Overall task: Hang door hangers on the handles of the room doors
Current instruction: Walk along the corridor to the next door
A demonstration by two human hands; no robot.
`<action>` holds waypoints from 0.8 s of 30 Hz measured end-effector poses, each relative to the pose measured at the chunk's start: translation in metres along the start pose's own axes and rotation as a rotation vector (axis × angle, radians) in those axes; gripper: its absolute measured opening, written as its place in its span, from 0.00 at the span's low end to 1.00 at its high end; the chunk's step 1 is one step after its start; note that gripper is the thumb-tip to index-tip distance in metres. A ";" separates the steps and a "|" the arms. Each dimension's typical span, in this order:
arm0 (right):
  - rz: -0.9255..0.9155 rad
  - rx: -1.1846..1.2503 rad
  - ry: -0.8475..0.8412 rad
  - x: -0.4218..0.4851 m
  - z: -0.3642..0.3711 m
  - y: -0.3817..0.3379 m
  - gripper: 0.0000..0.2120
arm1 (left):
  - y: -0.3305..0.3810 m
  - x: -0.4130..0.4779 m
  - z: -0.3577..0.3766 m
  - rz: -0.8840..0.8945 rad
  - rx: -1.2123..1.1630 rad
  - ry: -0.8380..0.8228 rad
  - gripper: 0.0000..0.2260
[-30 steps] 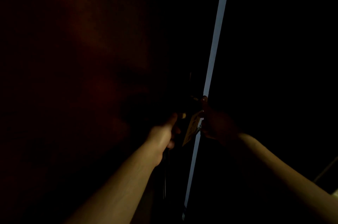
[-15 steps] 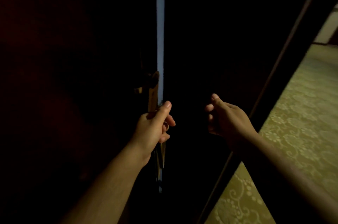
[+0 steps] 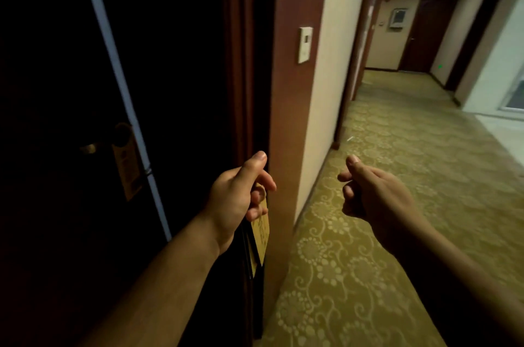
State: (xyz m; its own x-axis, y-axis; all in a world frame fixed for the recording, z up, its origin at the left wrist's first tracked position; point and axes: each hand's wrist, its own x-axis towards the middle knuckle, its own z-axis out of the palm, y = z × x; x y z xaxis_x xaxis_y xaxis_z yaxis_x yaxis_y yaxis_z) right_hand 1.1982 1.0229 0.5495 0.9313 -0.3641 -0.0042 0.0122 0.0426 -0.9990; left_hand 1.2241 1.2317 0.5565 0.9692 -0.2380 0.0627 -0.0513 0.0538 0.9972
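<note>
A tan door hanger [image 3: 127, 162] hangs on the brass handle [image 3: 89, 148] of the dark room door [image 3: 56, 63] at the left. My left hand [image 3: 238, 196] is to the right of it, in front of the door frame, and grips a small stack of tan door hangers [image 3: 260, 236] that droop below the fingers. My right hand [image 3: 374, 196] floats over the carpet with loosely curled fingers and holds nothing.
A reddish wooden door frame [image 3: 286, 91] and a cream wall with a white switch panel [image 3: 305, 44] stand right of the door. A corridor with patterned yellow carpet [image 3: 397, 162] runs off to the right toward another dark door [image 3: 425, 32] at the far end.
Both hands have left the door and the view has swung right toward the corridor. One hanger now stays on the handle; my left hand keeps the remaining stack.
</note>
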 end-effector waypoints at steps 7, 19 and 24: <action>-0.014 0.013 0.148 -0.035 -0.118 -0.010 0.18 | 0.001 -0.018 0.112 -0.024 -0.046 -0.111 0.21; -0.076 0.065 0.323 -0.013 -0.230 -0.030 0.20 | 0.010 0.032 0.226 -0.017 -0.159 -0.262 0.20; -0.130 0.032 0.362 0.037 -0.245 -0.043 0.20 | 0.008 0.090 0.249 -0.024 -0.236 -0.325 0.19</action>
State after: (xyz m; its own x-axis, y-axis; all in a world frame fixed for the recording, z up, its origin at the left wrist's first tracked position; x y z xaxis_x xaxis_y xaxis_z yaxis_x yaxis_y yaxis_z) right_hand 1.1429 0.7802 0.5818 0.7329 -0.6728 0.1014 0.1386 0.0018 -0.9903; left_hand 1.2512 0.9688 0.5805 0.8410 -0.5339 0.0871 0.0635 0.2573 0.9642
